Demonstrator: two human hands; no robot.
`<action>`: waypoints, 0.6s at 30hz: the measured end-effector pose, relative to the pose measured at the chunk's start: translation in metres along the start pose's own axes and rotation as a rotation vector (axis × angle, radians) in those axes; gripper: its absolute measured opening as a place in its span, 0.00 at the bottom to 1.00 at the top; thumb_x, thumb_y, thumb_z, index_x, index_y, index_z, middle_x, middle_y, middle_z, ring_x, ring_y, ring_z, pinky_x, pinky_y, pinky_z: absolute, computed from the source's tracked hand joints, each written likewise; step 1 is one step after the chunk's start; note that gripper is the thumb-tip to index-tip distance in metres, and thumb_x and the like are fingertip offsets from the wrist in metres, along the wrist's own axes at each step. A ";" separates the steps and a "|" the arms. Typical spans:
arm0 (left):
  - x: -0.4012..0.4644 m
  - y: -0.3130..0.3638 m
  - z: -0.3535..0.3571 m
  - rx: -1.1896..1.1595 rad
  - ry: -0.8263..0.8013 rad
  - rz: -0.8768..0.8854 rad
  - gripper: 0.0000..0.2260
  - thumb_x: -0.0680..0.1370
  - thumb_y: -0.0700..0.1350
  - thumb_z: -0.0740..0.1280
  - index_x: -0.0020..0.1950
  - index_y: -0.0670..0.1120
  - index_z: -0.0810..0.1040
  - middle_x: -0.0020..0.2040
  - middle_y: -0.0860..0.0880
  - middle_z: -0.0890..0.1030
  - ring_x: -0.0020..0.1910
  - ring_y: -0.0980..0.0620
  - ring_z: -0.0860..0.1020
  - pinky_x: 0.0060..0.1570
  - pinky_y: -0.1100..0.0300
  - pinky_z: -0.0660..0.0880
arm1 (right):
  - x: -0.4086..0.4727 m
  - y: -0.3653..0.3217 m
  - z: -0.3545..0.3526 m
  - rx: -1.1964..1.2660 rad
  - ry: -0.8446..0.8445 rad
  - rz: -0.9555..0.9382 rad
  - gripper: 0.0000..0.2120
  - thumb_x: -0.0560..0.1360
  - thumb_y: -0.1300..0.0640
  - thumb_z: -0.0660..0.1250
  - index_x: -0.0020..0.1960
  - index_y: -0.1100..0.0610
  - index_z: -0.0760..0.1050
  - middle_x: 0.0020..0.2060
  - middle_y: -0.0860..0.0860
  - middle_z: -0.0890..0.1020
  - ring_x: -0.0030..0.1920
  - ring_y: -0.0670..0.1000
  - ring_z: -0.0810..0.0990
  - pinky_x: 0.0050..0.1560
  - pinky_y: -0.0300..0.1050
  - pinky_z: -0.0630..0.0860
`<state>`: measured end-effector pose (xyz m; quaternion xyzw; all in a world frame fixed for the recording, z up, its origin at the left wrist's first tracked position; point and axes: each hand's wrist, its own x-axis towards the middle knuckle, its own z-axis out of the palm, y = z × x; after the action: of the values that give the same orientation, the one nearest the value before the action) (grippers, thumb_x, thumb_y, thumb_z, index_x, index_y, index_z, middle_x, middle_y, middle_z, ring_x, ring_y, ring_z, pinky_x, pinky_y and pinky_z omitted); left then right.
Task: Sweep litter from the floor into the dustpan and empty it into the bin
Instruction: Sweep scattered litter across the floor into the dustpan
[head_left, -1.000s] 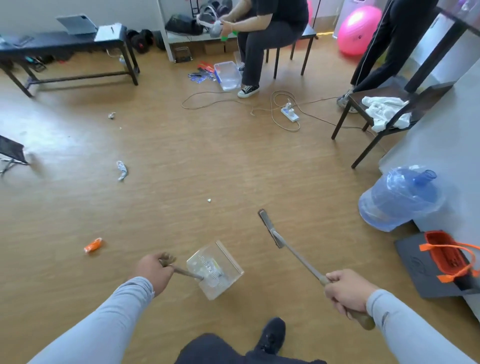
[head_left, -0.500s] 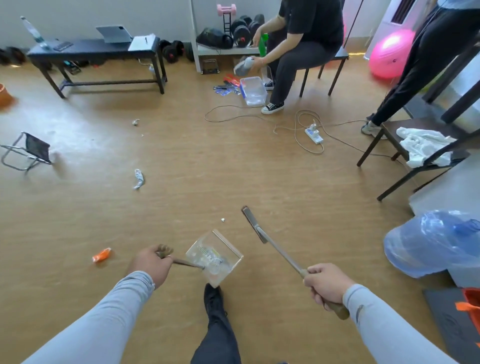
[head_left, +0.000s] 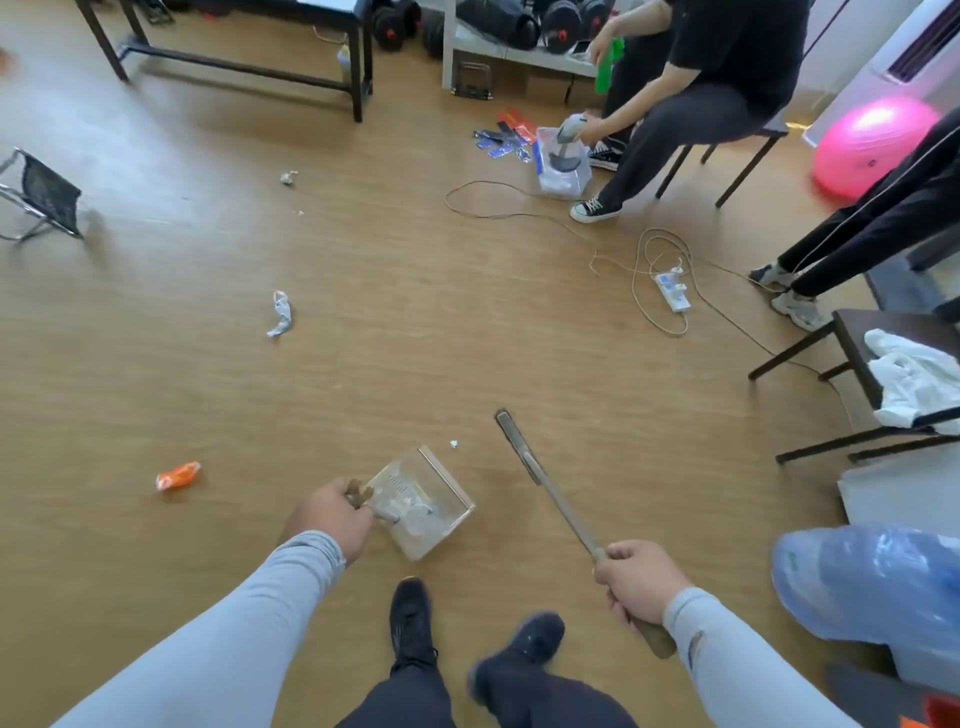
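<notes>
My left hand (head_left: 330, 517) grips the handle of a clear dustpan (head_left: 423, 501), held low over the wooden floor with some litter inside. My right hand (head_left: 636, 584) grips the wooden handle of a small brush (head_left: 524, 452), whose head points up and away. A tiny white scrap (head_left: 453, 444) lies just beyond the dustpan's edge. An orange wrapper (head_left: 178, 475) lies to the left. A crumpled white-blue wrapper (head_left: 280, 313) and a small paper ball (head_left: 288, 177) lie farther off. No bin is in view.
A power strip (head_left: 672, 292) with loose cables lies to the right. A dark chair (head_left: 857, 374) with a white cloth and a blue water jug (head_left: 872, 582) stand at the right. A seated person (head_left: 691, 88), a black bench (head_left: 234, 57) and a folding stool (head_left: 41, 197) lie ahead.
I have stepped forward: both feet show below, and the floor litter and the tiny scrap are nearer. Both hands keep their grips on dustpan and brush.
</notes>
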<state>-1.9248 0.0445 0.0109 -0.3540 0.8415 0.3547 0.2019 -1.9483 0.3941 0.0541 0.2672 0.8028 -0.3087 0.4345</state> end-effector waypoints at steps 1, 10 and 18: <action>0.008 0.001 0.002 0.009 0.000 -0.002 0.05 0.75 0.48 0.70 0.47 0.58 0.77 0.44 0.56 0.82 0.43 0.48 0.81 0.45 0.59 0.75 | 0.011 -0.009 0.000 -0.008 0.003 0.003 0.10 0.75 0.59 0.61 0.53 0.55 0.79 0.27 0.55 0.76 0.25 0.53 0.70 0.29 0.42 0.70; 0.070 0.025 0.032 0.054 0.030 -0.081 0.11 0.75 0.48 0.68 0.57 0.55 0.81 0.50 0.52 0.84 0.46 0.46 0.81 0.46 0.59 0.74 | 0.092 -0.082 -0.010 -0.079 -0.014 -0.012 0.09 0.75 0.60 0.62 0.54 0.54 0.75 0.32 0.57 0.78 0.27 0.53 0.73 0.36 0.45 0.72; 0.102 0.046 0.038 0.145 -0.015 -0.097 0.06 0.76 0.49 0.67 0.52 0.54 0.78 0.46 0.52 0.81 0.42 0.46 0.78 0.45 0.59 0.73 | 0.127 -0.110 0.014 -0.306 -0.124 0.013 0.14 0.76 0.64 0.59 0.60 0.56 0.73 0.36 0.57 0.79 0.29 0.55 0.73 0.31 0.46 0.73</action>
<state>-2.0236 0.0495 -0.0530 -0.3760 0.8453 0.2855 0.2502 -2.0785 0.3317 -0.0327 0.1837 0.8102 -0.1960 0.5210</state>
